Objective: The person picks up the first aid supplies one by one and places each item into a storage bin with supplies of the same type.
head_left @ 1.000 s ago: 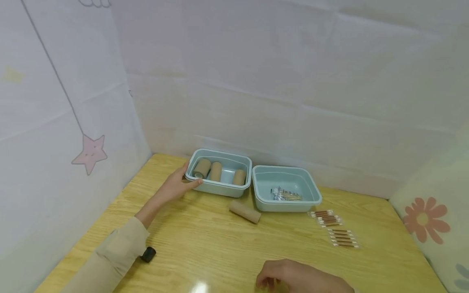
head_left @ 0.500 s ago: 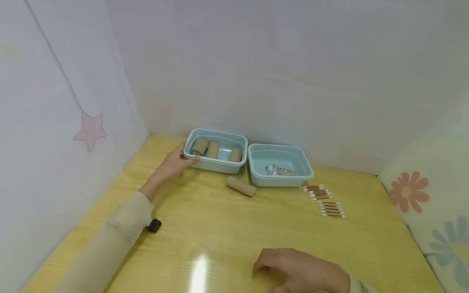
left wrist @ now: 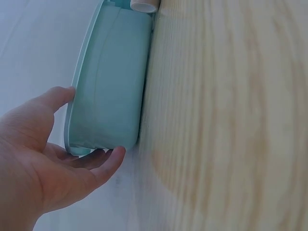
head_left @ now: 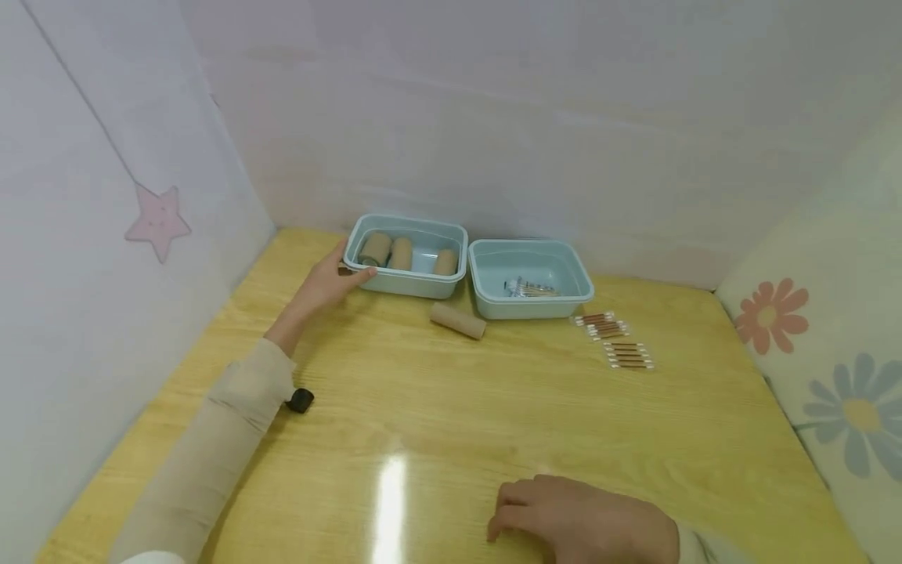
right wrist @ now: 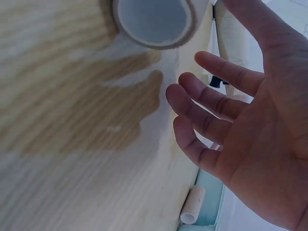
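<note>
My left hand holds the left end of a pale blue plastic box. In the left wrist view, its thumb presses the rim while the other fingers curl against the box's end wall. Inside that box lie three brown cardboard tubes. Another cardboard tube rests on the table in front. My right hand is near the table's front, its fingers loosely bent around nothing. Close to it in the right wrist view is the round end of a cardboard tube, which the head view does not show.
A second pale blue box stands to the right, with a clear packet of cotton swabs inside. Brown-stemmed cotton swabs in clear wrapping lie on the table beside it. Fabric walls enclose the wooden table.
The head view has tilted down, so the boxes and swabs appear higher in it. My left hand stays on the box; my right hand hovers in nearly the same spot with its fingers shifting slightly.
</note>
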`<state>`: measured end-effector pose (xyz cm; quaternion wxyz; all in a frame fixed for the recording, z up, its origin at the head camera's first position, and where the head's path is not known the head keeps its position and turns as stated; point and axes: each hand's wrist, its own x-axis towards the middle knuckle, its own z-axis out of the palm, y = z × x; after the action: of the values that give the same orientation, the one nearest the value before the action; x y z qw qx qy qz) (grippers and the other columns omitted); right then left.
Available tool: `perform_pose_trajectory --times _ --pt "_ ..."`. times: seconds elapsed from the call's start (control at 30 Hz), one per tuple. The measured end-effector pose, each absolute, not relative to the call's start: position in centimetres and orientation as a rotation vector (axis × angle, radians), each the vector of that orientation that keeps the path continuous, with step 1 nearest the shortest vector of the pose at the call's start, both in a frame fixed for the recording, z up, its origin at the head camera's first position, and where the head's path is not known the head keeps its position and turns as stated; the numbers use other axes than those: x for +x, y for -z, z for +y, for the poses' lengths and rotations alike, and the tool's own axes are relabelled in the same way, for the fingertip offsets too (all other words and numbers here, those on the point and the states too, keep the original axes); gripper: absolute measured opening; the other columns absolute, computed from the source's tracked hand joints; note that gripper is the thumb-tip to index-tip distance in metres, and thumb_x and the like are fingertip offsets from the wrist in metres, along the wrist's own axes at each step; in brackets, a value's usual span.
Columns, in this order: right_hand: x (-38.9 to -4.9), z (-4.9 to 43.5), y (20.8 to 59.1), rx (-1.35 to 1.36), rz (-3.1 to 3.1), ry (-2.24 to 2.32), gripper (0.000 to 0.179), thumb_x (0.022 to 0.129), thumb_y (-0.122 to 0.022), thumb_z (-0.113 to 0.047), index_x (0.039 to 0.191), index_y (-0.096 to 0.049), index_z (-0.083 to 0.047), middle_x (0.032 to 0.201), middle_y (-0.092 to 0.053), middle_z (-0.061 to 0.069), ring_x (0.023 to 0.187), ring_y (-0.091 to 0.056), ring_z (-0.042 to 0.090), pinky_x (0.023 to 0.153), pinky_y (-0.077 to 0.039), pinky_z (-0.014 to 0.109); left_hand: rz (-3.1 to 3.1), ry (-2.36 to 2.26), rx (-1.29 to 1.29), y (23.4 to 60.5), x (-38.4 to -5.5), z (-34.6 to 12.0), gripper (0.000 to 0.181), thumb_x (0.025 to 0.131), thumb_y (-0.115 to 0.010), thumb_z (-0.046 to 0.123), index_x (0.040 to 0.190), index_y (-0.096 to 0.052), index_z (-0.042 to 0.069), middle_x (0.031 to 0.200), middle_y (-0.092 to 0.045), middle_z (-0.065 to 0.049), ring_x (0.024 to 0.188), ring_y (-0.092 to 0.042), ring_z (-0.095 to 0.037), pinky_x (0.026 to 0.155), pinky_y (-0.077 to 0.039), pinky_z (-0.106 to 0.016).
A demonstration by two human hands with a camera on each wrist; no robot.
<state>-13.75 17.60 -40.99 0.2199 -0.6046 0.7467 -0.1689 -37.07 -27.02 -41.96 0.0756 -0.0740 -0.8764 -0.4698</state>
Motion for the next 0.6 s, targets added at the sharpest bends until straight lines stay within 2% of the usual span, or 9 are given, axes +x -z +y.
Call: perform_pose_trajectory --times 0.17,0.3,0.37,0.43,0.53,0.6 --pt "-11.6 17.0 40.7 -1.964 1.988 0.311 0.033 0.095 -0.039 -0.051 0.124 -0.049 -0.038 0.102 -0.046 -0.023 0.089 -0.04 -0.01 0.07 -0.034 0.01 -2.657 1.416 -0.211 42.7 -36.2 -27.0 0.082 0.08 -0.064 0.054 0.145 -0.014 0.043 0.139 -0.039 -0.012 0.115 -0.046 -0.028 0.087 -0.042 -0.049" --pt "-9.8 16.2 40.0 -2.085 1.952 0.35 0.028 0.094 -0.041 -0.05 0.12 -0.051 -0.044 0.077 -0.042 -0.026 0.068 -0.035 -0.013 0.057 -0.029 0.009 -2.647 1.426 -0.204 43.1 -35.7 -26.8 0.081 0.08 -0.064 0.053 0.144 -0.016 0.044 0.138 -0.04 -0.012 0.114 -0.047 -0.028 0.086 -0.042 -0.049" --pt "-9.7 16.0 39.8 -2.063 1.925 0.401 0.024 0.094 -0.044 -0.049 0.115 -0.054 -0.045 0.072 -0.04 -0.027 0.062 -0.032 -0.015 0.054 -0.028 0.008 -2.645 1.425 -0.212 43.1 -35.6 -26.8 0.08 0.081 -0.064 0.052 0.143 -0.015 0.045 0.138 -0.04 -0.012 0.114 -0.047 -0.028 0.086 -0.042 -0.049" --pt "-10.1 16.1 40.1 -1.965 1.911 0.443 0.024 0.095 -0.045 -0.047 0.115 -0.055 -0.043 0.074 -0.044 -0.028 0.064 -0.035 -0.017 0.055 -0.031 0.006 -2.643 1.43 -0.218 43.1 -35.5 -26.7 0.079 0.081 -0.064 0.052 0.143 -0.015 0.047 0.137 -0.041 -0.012 0.114 -0.047 -0.028 0.086 -0.042 -0.049" --pt "-10.9 16.6 40.6 -1.812 1.931 0.445 0.024 0.095 -0.045 -0.047 0.112 -0.058 -0.036 0.09 -0.051 -0.028 0.079 -0.042 -0.017 0.064 -0.037 0.007 -2.636 1.441 -0.23 43.1 -35.3 -26.7 0.077 0.082 -0.064 0.051 0.142 -0.015 0.049 0.138 -0.04 -0.011 0.114 -0.047 -0.027 0.084 -0.044 -0.048" --pt "-10.9 16.5 40.9 -1.825 1.932 0.412 0.029 0.095 -0.044 -0.049 0.118 -0.056 -0.037 0.093 -0.051 -0.028 0.081 -0.043 -0.016 0.067 -0.037 0.009 -2.633 1.441 -0.245 43.1 -35.3 -26.7 0.076 0.083 -0.063 0.05 0.141 -0.015 0.05 0.138 -0.04 -0.01 0.113 -0.047 -0.026 0.082 -0.044 -0.048"
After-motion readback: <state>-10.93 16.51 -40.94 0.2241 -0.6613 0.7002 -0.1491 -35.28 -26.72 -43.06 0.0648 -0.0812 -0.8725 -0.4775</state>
